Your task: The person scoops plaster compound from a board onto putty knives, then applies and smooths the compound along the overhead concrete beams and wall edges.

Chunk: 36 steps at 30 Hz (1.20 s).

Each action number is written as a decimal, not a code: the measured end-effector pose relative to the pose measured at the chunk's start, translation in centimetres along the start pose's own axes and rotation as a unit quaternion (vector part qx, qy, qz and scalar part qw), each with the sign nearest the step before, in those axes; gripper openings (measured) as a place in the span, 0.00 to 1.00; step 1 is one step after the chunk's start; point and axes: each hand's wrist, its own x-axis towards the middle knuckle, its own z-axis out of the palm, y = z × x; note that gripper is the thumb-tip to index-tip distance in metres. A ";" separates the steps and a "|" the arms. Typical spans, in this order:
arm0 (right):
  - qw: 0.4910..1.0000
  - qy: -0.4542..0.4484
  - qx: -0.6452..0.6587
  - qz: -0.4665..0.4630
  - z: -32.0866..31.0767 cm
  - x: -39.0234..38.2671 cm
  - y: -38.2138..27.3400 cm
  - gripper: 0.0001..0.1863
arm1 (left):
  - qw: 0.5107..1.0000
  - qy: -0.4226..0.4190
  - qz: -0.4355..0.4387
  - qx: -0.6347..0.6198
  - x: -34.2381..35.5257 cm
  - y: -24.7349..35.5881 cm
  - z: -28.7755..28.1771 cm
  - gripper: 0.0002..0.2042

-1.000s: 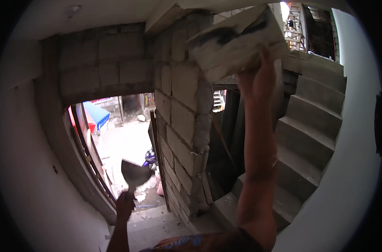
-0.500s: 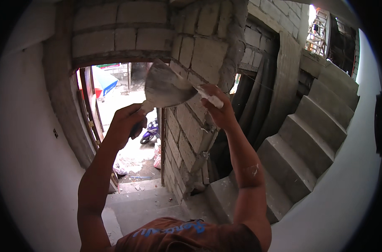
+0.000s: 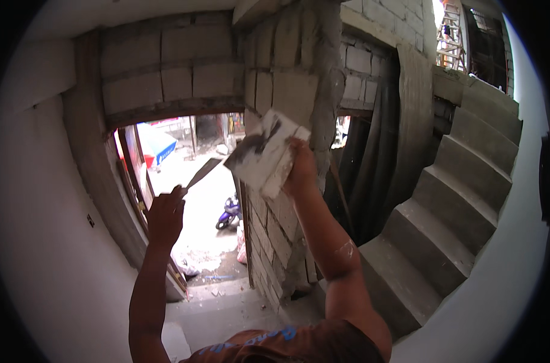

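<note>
The left hand has its fingers clamped on one putty knife, the blade slanting up and right from them, nearly edge-on; its handle is mostly hidden. The right hand has its fingers clamped on one rectangular plastering trowel, its smeared plate left of them; its handle cannot be made out. Beyond, between both hands' fingers, stands one motorcycle, partly hidden; above the left fingers, one umbrella, also partly hidden.
</note>
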 end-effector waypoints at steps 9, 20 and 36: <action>0.924 -0.024 0.014 -0.381 13.2 13.6 -16.5 0.17 | 0.955 -0.062 -0.289 -0.008 -15.8 -2.6 0.0 0.17; 0.913 0.014 -0.002 -0.408 20.4 19.7 -19.4 0.20 | 0.886 -0.122 -0.445 -0.053 -25.0 3.3 -1.0 0.16; 0.441 0.339 -0.737 -0.384 23.6 20.1 -22.6 0.34 | 0.836 -0.191 -0.508 -0.078 -30.6 4.0 -1.5 0.17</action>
